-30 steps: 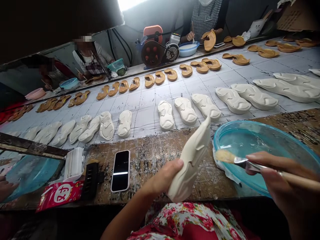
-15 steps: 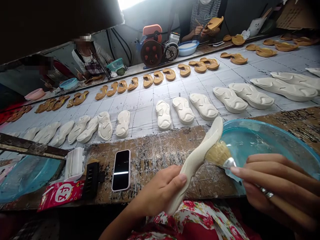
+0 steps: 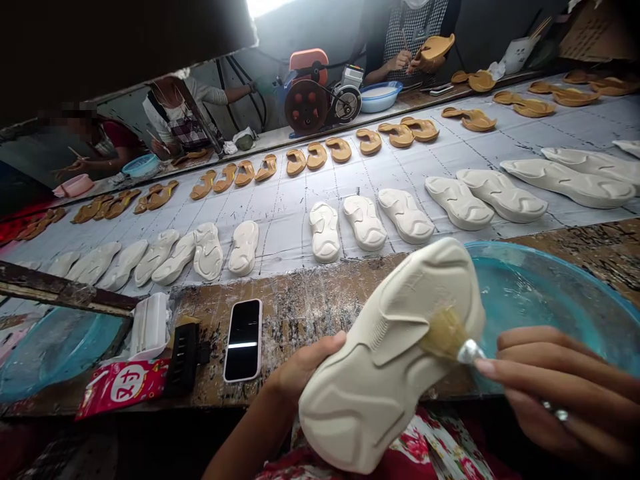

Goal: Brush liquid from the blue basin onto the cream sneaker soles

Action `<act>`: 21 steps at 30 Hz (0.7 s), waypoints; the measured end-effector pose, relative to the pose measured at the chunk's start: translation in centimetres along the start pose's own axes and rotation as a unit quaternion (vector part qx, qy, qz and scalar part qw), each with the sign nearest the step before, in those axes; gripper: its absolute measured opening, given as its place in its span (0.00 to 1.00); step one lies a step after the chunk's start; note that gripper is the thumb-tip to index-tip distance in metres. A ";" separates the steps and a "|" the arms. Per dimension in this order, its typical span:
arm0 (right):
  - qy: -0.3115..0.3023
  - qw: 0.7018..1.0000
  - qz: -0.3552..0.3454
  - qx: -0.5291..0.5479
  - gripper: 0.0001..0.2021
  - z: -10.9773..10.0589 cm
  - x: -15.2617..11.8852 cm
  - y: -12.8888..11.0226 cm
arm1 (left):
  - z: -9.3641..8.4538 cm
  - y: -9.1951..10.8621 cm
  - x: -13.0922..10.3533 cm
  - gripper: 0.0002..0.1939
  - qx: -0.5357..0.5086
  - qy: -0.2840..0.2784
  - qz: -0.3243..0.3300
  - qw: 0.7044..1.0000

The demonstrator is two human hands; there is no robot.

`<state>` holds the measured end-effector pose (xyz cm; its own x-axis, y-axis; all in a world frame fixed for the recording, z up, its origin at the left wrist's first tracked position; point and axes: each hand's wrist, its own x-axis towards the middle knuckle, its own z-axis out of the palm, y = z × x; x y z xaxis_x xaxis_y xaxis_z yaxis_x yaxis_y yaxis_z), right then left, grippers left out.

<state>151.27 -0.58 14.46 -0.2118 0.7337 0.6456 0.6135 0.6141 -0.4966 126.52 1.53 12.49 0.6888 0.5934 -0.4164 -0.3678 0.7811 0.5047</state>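
A cream-coloured shoe sole (image 3: 360, 400) with raised contours is tilted up before me, its broad face toward the camera. My left hand (image 3: 305, 367) grips its left edge, thumb showing at the side and the other fingers hidden behind. In my right hand (image 3: 560, 380) is a brush (image 3: 450, 337), pinched near its metal collar. Its pale bristles touch the sole's face at the upper right. Behind the brush stands a blue basin (image 3: 540, 313) with liquid in it.
Cream soles (image 3: 367, 223) line the near side of a white cloth belt (image 3: 280, 200); tan pieces (image 3: 341, 150) line the far side. A phone (image 3: 243, 340), a black hair clip (image 3: 183, 360) and a red packet (image 3: 123, 387) lie on the bench. Co-workers sit opposite, beside a machine (image 3: 310, 100).
The sole has turned from edge-on to its broad face toward me. The brush has shifted slightly down and right, onto that face. Across the belt, a co-worker's arm has reached out and a green basket is gone.
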 end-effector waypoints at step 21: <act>-0.050 0.885 0.433 -0.163 0.24 -3.2 -1.1 10.1 | -2.9 -2.8 5.7 0.33 -0.184 0.043 0.011 0.982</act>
<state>160.08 3.86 10.57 0.3881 0.9207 0.0424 0.7625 -0.2949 -0.5758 129.64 3.35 6.48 0.6292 0.6126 -0.4784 -0.5936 0.7760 0.2131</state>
